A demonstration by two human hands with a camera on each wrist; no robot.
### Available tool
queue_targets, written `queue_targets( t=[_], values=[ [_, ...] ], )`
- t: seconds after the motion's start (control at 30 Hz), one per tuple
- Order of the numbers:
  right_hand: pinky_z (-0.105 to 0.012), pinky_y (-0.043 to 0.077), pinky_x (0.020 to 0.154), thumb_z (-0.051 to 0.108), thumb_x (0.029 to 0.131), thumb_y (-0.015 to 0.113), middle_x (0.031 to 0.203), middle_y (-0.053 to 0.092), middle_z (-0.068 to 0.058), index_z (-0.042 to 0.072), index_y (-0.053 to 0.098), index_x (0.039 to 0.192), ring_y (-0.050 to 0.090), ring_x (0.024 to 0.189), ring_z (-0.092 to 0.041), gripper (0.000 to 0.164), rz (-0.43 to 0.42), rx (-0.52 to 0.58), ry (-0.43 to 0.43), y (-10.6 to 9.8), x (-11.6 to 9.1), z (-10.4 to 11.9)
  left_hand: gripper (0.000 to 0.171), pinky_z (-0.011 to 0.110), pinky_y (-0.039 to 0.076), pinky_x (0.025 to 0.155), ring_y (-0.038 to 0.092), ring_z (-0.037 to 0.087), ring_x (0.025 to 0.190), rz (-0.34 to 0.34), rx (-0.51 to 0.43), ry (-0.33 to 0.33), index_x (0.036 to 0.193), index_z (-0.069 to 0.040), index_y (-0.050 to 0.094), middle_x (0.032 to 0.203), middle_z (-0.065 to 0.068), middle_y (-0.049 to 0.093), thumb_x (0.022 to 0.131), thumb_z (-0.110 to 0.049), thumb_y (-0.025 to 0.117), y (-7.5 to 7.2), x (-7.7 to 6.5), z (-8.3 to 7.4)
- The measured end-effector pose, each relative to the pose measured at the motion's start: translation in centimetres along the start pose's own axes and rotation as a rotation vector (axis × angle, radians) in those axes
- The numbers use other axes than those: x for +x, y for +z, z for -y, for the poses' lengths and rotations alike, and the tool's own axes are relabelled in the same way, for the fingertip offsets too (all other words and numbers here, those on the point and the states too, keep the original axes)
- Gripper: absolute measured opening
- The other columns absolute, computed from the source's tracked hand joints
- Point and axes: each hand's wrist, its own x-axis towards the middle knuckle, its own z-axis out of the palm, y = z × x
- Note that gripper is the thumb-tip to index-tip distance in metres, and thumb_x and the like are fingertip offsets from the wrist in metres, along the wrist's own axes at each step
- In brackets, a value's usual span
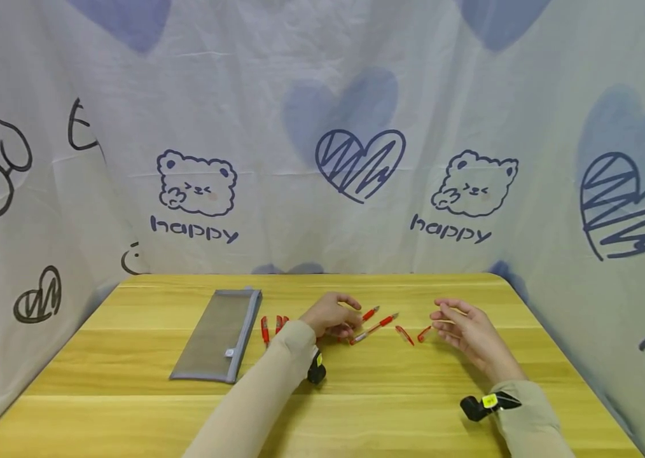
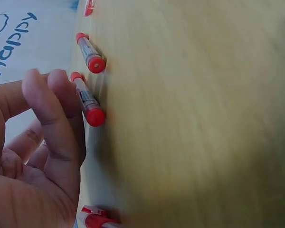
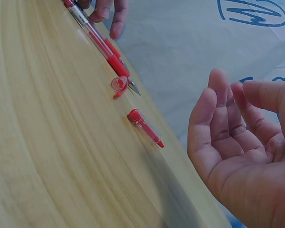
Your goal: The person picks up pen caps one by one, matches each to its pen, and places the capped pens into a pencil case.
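Observation:
My left hand hovers low over the table beside two uncapped red pens, its fingers loosely bent with nothing between them. One uncapped pen points its tip toward the back right; the other pen lies just behind it. In the left wrist view, the red-ended barrels of a nearer pen and a farther pen lie past the fingertips. My right hand is held above the table, fingers relaxed and holding nothing. Two red pen caps, one cap and another cap, lie to its left.
Several red pens lie left of my left hand, partly hidden by the forearm. Farther left lies a grey mesh zip pouch, flat on the wooden table. A printed white cloth hangs behind the table and at both sides.

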Motion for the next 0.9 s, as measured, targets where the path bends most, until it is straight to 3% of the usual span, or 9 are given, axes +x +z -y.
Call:
queue_targets(
  t=[0.23,0.47,0.6,0.8,0.9],
  values=[
    [-0.024,0.063,0.088,0.029,0.113,0.056,0.103,0.076,0.007,0.025,0.070,0.120,0.074,0.095,-0.007,0.016,0.007,0.042,0.006,-0.11,0.00,-0.01,0.039,0.019,0.051,0.048,0.056,0.006,0.047,0.006,0.016,-0.001,0.135,0.001,0.068,0.074,0.007,0.070,0.096,0.003,0.072,-0.02,0.16,0.05],
    [-0.024,0.063,0.088,0.029,0.113,0.055,0.102,0.076,0.009,0.025,0.070,0.121,0.074,0.095,-0.007,0.017,0.007,0.042,0.012,-0.16,-0.07,-0.01,0.037,0.018,0.051,0.048,0.056,0.006,0.048,-0.017,0.033,-0.017,0.128,0.000,0.072,0.069,0.006,0.067,0.092,0.008,0.075,0.09,0.81,0.47],
    [-0.023,0.063,0.087,0.031,0.113,0.056,0.102,0.075,0.009,0.023,0.068,0.124,0.074,0.096,-0.007,0.018,-0.003,0.018,0.008,-0.15,-0.01,-0.03,0.033,0.019,0.049,0.048,0.056,0.007,0.050,-0.036,0.106,0.006,0.125,-0.001,0.074,0.070,0.006,0.069,0.092,0.005,0.076,0.26,0.63,0.41],
    [-0.021,0.061,0.082,0.031,0.113,0.056,0.100,0.075,0.011,0.024,0.069,0.123,0.074,0.092,-0.005,0.018,-0.026,-0.008,-0.001,-0.25,0.06,-0.07,0.032,0.025,0.038,0.047,0.046,0.011,0.050,-0.069,0.250,0.062,0.120,0.000,0.076,0.072,0.005,0.070,0.088,0.003,0.080,0.77,0.28,-0.01],
    [-0.021,0.061,0.081,0.031,0.113,0.056,0.099,0.076,0.012,0.026,0.069,0.121,0.074,0.091,-0.005,0.016,-0.030,-0.011,-0.003,-0.29,0.12,-0.08,0.030,0.026,0.040,0.048,0.049,0.012,0.051,-0.079,0.294,0.075,0.117,-0.001,0.077,0.074,0.006,0.071,0.087,0.004,0.080,0.93,0.43,-0.04]
  ],
)
